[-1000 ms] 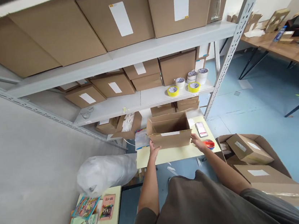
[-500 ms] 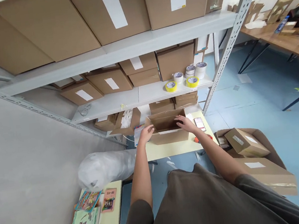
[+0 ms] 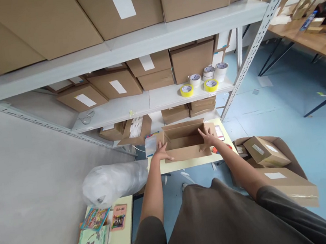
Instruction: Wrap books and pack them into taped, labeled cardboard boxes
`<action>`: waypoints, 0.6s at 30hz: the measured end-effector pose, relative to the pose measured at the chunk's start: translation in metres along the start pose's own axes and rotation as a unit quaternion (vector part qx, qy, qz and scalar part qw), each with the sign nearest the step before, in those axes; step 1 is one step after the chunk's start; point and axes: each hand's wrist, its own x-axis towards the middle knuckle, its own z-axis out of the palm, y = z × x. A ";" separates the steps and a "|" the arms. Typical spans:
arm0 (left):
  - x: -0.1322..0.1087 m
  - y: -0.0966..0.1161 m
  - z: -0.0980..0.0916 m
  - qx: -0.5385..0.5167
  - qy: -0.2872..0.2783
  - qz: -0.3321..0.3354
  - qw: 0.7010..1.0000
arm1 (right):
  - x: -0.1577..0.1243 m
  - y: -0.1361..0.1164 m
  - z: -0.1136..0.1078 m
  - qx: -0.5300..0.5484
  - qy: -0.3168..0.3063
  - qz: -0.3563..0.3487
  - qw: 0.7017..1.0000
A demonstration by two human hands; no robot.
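An open cardboard box [image 3: 188, 153] stands on a pale yellow table [image 3: 183, 165], its flaps folded outward and its inside showing bare cardboard. My left hand [image 3: 162, 152] rests at the box's near left corner, fingers spread over the left and front flaps. At the near right corner, my right hand [image 3: 208, 138] has its fingers spread against the right flap and the rim. A phone [image 3: 219, 132] lies just right of the box, partly covered by the flap. Behind my right wrist an orange-red item [image 3: 215, 150] shows in part.
A metal shelf [image 3: 137, 104] with cardboard boxes and tape rolls [image 3: 187, 90] rises behind the table. To the left lies a wrapped plastic roll [image 3: 114, 183], above a table with books [image 3: 91, 241]. A large carton [image 3: 291, 153] holding boxes stands at the right.
The box's front and right flaps have folded outward and down. Both hands have shifted from the upright rim to the near corners, their fingers now spread wider.
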 end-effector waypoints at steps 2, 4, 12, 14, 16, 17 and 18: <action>-0.005 0.002 0.025 0.019 0.045 0.016 0.999 | -0.001 -0.004 0.013 -0.018 0.030 0.011 0.999; -0.010 0.004 0.047 0.029 0.098 0.023 0.994 | -0.004 -0.005 0.022 -0.026 0.062 0.009 0.998; -0.006 0.004 0.062 0.062 0.155 0.029 0.986 | -0.006 -0.010 0.017 -0.013 0.087 0.005 0.996; -0.004 0.003 0.059 0.068 0.148 0.039 0.986 | -0.004 -0.016 0.010 -0.015 0.077 0.022 0.997; -0.003 0.002 0.057 0.062 0.145 0.050 0.986 | 0.000 -0.027 0.003 -0.014 0.092 0.031 0.995; -0.004 0.000 0.057 0.058 0.145 0.054 0.986 | 0.002 -0.034 0.001 -0.019 0.111 0.023 0.993; -0.004 -0.001 0.058 0.056 0.144 0.058 0.986 | 0.006 -0.041 -0.001 -0.029 0.131 0.005 0.991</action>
